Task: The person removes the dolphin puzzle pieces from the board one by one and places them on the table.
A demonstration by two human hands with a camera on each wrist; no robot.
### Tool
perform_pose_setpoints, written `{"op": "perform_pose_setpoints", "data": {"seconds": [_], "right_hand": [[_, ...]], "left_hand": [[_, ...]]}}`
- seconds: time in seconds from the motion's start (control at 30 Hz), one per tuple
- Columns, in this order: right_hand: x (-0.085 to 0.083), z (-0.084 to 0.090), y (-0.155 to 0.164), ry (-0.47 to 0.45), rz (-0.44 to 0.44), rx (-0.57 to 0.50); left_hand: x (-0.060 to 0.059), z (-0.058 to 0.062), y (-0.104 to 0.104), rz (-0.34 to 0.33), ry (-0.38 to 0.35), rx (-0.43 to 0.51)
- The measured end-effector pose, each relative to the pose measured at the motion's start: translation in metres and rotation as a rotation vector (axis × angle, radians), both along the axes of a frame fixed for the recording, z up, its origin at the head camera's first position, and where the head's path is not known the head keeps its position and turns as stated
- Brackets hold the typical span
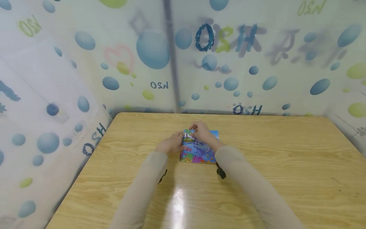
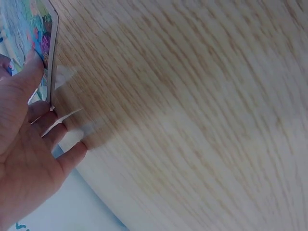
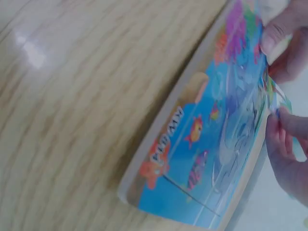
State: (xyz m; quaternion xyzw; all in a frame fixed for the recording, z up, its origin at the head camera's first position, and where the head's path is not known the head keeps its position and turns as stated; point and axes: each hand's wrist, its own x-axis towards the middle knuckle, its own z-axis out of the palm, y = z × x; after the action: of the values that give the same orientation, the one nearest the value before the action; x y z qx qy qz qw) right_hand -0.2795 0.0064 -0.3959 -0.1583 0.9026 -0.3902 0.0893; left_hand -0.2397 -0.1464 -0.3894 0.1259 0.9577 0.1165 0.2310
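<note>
A colourful puzzle board point(image 1: 198, 152), printed with fish and a sea scene, is laid flat on the wooden table point(image 1: 286, 165), nearer the far edge than the near one and about midway between the left and right edges; its frame is pale and its picture is mostly blue, with an orange fish and some lettering seen in the right wrist view. The left hand point(image 1: 171, 144) is set against the board's left edge; in the left wrist view the thumb is pressed on the printed face at the frame while the other fingers point(image 2: 57, 130) are spread, fairly straight, beside the edge on the table, so the hand is seen as relaxed and pressing rather than clenched. The right hand point(image 1: 201, 132) is placed over the far part of the board; in the right wrist view its fingertips point(image 3: 293, 122) are pinched on a small puzzle piece point(image 1: 188, 134) at the board's far left corner, where a palm tree is printed; the piece is grasped between thumb and fingers. Both forearms are covered by beige sleeves point(image 1: 143, 190); a bubble-patterned curtain point(image 1: 257, 63) is hung behind the far edge of the table and along both sides; a bright glare is reflected near the near edge.
</note>
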Motion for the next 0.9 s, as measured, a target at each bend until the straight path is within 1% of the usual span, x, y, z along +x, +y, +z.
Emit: {"op": "perform_pose_setpoints", "data": {"seconds": [0.1,0.23,0.4,0.53,0.6,0.77,0.9], "right_hand": [[0.0,0.001,0.007,-0.048,-0.018,-0.039],[-0.001,0.002,0.016,-0.074,-0.037,-0.042],[-0.003,0.007,0.027,-0.085,-0.028,-0.067],[-0.004,0.011,0.037,-0.141,-0.025,-0.092],[-0.003,0.013,0.042,-0.157,-0.025,-0.097],[-0.003,0.016,0.055,-0.153,-0.028,-0.1],[-0.003,0.014,0.066,-0.168,-0.047,-0.089]], "left_hand": [[0.0,-0.001,0.002,0.005,-0.004,-0.001],[0.001,-0.001,0.005,-0.004,0.002,0.008],[0.001,-0.001,0.005,-0.008,0.017,0.024],[0.0,-0.001,0.003,-0.011,0.024,0.042],[0.0,-0.001,0.002,-0.008,0.023,0.068],[-0.001,0.002,0.002,-0.013,0.024,0.094],[0.0,0.002,0.002,-0.019,0.004,0.062]]}}
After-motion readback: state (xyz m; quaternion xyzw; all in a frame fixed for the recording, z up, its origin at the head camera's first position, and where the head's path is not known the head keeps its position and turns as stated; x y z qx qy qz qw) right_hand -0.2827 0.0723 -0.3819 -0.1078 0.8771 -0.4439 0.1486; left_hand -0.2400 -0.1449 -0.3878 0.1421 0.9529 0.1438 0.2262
